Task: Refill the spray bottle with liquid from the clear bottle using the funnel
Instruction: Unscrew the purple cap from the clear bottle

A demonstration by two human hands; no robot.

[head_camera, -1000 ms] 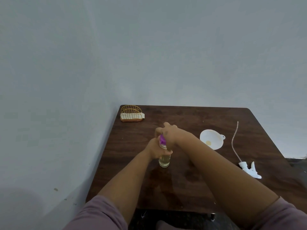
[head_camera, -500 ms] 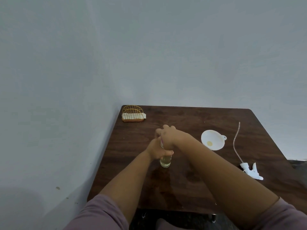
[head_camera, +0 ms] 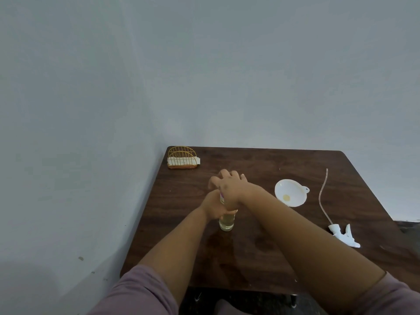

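Observation:
A small clear bottle point(head_camera: 226, 222) with yellowish liquid at its bottom stands upright on the dark wooden table point(head_camera: 252, 260). My left hand point(head_camera: 213, 206) is wrapped around its body. My right hand point(head_camera: 229, 189) sits over its top and hides the purple cap, with the fingers slightly spread. The white funnel point(head_camera: 289, 195) lies on the table to the right, a yellow spot at its centre. Further right lies the white spray head point(head_camera: 343, 235) with its long thin tube point(head_camera: 321, 196), detached. No spray bottle body is in view.
A gold wire holder with white napkins point(head_camera: 183, 158) stands at the table's far left corner. Grey walls border the table at the left and back. The front edge is close to my body.
My right hand has closed down over the bottle's top, covering the purple cap that showed a second ago, and has turned on it. The left hand keeps its hold on the bottle.

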